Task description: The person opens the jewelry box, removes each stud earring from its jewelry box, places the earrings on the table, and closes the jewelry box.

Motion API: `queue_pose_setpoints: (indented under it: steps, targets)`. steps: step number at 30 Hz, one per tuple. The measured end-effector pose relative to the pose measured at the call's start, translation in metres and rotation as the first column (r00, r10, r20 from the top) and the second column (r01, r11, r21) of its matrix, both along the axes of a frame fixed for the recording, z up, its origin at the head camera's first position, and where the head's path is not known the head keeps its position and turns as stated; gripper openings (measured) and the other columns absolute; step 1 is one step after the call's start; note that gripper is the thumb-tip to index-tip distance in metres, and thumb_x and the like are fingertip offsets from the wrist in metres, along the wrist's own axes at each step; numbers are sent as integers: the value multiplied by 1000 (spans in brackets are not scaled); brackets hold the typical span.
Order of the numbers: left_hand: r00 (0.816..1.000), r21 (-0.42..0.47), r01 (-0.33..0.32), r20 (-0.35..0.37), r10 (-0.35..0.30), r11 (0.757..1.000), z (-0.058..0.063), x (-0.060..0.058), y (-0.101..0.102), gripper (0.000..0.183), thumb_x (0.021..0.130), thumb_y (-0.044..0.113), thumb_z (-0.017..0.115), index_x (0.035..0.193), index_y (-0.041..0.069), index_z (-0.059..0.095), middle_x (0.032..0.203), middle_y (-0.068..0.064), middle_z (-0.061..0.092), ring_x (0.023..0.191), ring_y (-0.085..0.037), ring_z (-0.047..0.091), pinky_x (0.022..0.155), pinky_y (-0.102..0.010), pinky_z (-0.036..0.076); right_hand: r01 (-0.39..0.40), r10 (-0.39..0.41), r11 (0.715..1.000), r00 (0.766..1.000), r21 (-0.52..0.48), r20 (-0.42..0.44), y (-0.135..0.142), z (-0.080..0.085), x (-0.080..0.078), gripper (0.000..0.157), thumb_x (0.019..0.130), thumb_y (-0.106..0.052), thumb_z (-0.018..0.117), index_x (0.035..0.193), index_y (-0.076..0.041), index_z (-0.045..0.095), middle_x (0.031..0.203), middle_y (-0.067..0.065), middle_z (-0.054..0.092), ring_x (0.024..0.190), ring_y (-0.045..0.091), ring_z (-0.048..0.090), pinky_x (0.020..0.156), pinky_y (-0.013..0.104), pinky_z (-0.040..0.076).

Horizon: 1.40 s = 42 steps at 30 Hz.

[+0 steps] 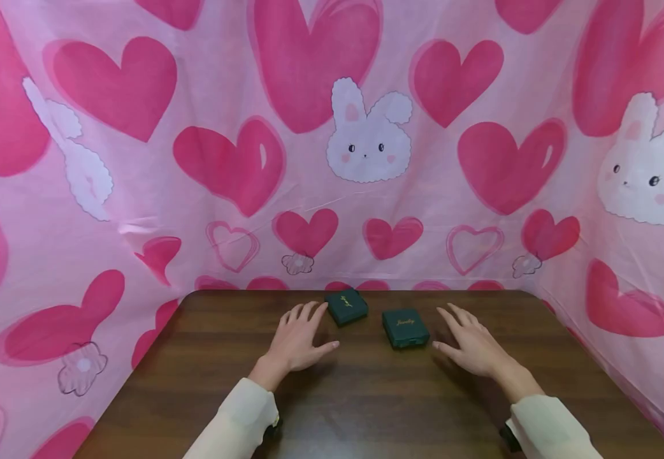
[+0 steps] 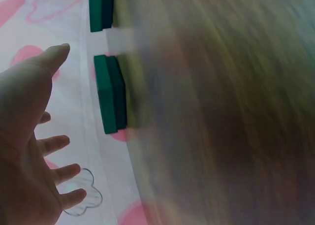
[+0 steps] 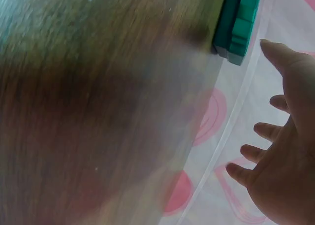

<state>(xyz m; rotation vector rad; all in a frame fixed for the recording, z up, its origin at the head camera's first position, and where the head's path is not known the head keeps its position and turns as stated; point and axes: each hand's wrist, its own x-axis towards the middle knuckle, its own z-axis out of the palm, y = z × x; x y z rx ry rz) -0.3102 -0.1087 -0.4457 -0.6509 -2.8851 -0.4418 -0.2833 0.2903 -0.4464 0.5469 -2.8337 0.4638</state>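
Note:
Two small dark green boxes with gold lettering lie on the brown wooden table (image 1: 343,408). The left box (image 1: 346,307) sits farther back and is turned at an angle. Nearer the front is the right box (image 1: 405,328), with a small clasp on its front side. My left hand (image 1: 299,338) is just left of the left box, fingers spread and holding nothing. To the right of the right box, my right hand (image 1: 475,341) has its fingers extended, also holding nothing. In the left wrist view the green box (image 2: 109,94) stands apart from the thumb.
A pink cloth (image 1: 366,197) printed with hearts and white rabbits hangs behind the table and along both sides. The table's far edge lies just beyond the boxes. Pale sleeves (image 1: 237,414) cover both forearms, with a dark band at each wrist.

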Motion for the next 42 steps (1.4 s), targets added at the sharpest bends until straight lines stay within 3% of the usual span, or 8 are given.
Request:
queue_pose_setpoints:
  steps: [9,22,31,42]
  targets:
    - [997,72,65,44,-68,995,5,-1,20,92,89,57,71,160,14,32,160,-15,36,142,-41,39,112,-64,33,-46,51,995,997,-90,50,-10,6,-5,79,93,-29,76,156,-4,35,157,27,32,137,54,37,99,71,39]
    - [987,138,107,105,-122,985,4,-1,52,89,89,47,76,159,15,33,160,-13,35,142,-38,41,109,-60,40,-81,95,982,993,-169,75,-11,-5,-14,86,85,-22,82,154,-3,35,153,30,33,135,55,39,101,72,38]
    - [976,245,93,168,-137,965,-2,-7,74,102,82,39,86,160,13,27,160,-16,33,145,-39,38,108,-55,43,-83,123,961,983,-266,138,-12,-10,-17,95,82,-18,85,155,1,28,151,33,30,134,53,42,104,69,37]
    - [957,368,57,244,-156,928,-4,-10,103,109,78,32,91,159,1,24,158,-21,32,145,-36,37,110,-50,42,-77,135,949,975,-305,174,-18,-6,-28,103,76,-19,89,155,4,26,150,36,29,134,54,40,106,68,36]
